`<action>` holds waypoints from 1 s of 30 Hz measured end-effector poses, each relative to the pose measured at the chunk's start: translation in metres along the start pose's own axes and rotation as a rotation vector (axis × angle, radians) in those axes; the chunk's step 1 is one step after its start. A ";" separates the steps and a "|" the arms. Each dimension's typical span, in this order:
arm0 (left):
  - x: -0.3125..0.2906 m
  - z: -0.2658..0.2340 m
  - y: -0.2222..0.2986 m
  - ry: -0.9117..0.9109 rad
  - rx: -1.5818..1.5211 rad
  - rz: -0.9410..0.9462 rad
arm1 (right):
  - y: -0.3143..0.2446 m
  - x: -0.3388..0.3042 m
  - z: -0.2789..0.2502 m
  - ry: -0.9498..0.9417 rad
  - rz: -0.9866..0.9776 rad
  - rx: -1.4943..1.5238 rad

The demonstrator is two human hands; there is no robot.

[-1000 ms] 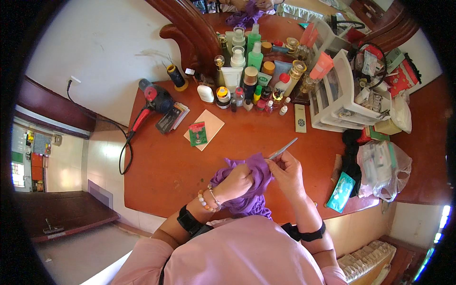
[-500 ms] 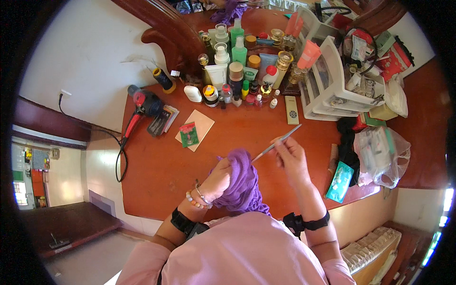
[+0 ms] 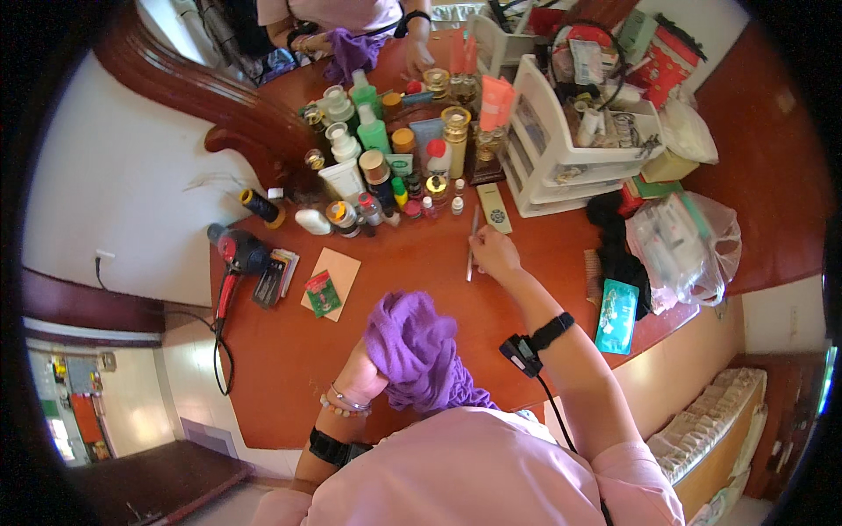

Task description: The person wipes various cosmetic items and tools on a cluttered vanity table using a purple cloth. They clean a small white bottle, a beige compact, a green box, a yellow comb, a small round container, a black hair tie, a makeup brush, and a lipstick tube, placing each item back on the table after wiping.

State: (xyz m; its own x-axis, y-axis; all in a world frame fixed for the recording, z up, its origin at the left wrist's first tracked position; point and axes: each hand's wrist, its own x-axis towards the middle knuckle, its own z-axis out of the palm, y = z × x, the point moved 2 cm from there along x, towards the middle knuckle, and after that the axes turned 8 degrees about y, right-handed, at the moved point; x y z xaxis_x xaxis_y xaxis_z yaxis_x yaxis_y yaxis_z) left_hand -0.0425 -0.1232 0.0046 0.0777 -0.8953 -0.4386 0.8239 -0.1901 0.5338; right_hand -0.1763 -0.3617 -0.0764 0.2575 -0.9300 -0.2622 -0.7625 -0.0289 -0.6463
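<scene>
My left hand (image 3: 358, 375) is closed around a bunched purple knitted cloth (image 3: 410, 342), whose tail runs down to my chest. The cloth's folds cover some of the fingers. Further forward and to the right, my right hand (image 3: 495, 252) is low over the table with its fingers closed on a slim grey stick (image 3: 474, 230), like a pencil or thin brush. The stick points away from me, its pale end nearest me. A flat cream-coloured box (image 3: 495, 209) with a dark round mark lies just beyond this hand.
On the brown table (image 3: 395, 272), several bottles stand near the mirror. At left lie a hair dryer (image 3: 244, 252), stacked cards (image 3: 275, 276) and a green packet (image 3: 323, 294) on a beige card. White drawers (image 3: 535, 145), a plastic bag (image 3: 674, 245) and a turquoise packet (image 3: 618, 316) are at right.
My right hand has moved forward and left with the stick, down toward the tabletop. The stick has turned from slanting to nearly straight ahead. My left hand still holds the cloth, and the view has shifted.
</scene>
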 end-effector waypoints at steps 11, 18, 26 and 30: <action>0.005 0.000 0.008 -0.115 1.121 0.598 | 0.056 -0.075 -0.062 0.418 -0.159 0.294; -0.032 0.103 0.068 -0.242 2.395 1.207 | 0.171 -0.134 -0.164 0.767 0.329 -0.369; -0.033 0.131 0.071 -0.330 2.418 1.224 | 0.242 -0.166 -0.186 0.547 0.460 -0.039; -0.038 0.143 0.059 -0.342 2.576 1.216 | 0.217 -0.165 -0.184 0.562 0.299 0.411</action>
State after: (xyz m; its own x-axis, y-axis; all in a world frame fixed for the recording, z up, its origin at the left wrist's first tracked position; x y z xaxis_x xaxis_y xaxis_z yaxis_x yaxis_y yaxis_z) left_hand -0.0778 -0.1578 0.1564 -0.4681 -0.8504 0.2403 -0.8759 0.4105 -0.2537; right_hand -0.4931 -0.2816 -0.0417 -0.3502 -0.9270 -0.1346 -0.4414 0.2901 -0.8492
